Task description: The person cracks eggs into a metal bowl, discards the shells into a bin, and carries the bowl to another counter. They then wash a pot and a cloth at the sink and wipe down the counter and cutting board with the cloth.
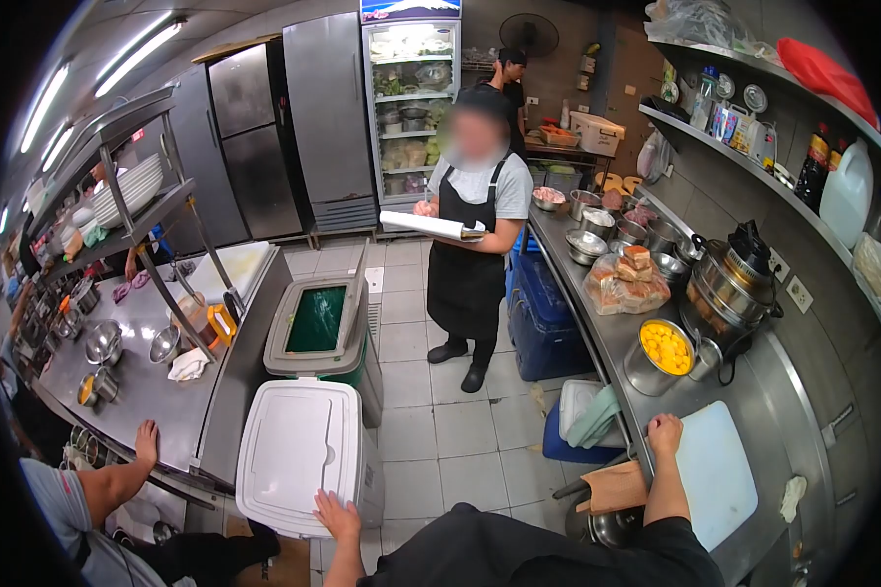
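My left hand (338, 515) rests with its fingers spread on the front edge of the white lid (289, 440) of a large bin. On the right, my right hand (665, 433) is closed at the edge of the steel counter (607, 338), beside a white cutting board (707, 474); whether it holds anything is hidden. Beyond it stands a steel pot of yellow pieces (666, 347). Bagged bread (628, 284) lies farther back, near several metal bowls (587, 245).
A person in a black apron (468, 254) stands in the aisle, writing on a clipboard (431, 226). Another person's hand (147, 442) touches the left counter (157, 416). A green-lidded bin (315, 318) and blue cooler (543, 328) flank the tiled floor. Shelves (754, 152) overhang the right counter.
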Motion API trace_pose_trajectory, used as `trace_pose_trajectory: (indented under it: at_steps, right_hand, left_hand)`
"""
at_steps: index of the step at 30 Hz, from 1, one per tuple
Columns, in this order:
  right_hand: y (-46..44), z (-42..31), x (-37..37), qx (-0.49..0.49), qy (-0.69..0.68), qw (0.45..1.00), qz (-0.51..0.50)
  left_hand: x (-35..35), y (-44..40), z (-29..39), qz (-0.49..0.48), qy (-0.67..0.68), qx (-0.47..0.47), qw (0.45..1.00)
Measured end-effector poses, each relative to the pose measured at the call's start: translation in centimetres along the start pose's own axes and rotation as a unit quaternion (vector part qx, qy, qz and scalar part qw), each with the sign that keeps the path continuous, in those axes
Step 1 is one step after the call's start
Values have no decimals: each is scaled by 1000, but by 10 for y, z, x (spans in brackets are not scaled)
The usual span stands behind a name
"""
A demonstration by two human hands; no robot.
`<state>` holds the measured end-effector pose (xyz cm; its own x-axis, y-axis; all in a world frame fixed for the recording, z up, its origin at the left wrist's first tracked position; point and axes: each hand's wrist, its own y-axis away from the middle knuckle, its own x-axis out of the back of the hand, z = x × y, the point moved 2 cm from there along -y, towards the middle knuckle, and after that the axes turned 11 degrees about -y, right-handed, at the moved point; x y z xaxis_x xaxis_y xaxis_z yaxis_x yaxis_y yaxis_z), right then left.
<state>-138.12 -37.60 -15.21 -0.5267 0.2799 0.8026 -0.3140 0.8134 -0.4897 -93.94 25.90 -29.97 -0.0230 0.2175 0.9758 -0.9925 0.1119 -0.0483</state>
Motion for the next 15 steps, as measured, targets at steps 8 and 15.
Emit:
trace_pose_trajectory:
  at_steps: [8,15]
  right_hand:
    - [0,1,0,10,-7,1000,8]
    - [0,3,-2,11,-8,1000,11]
  left_hand:
    - [0,1,1,-6,-2,2,1000]
    - [1,0,2,-7,-3,2,1000]
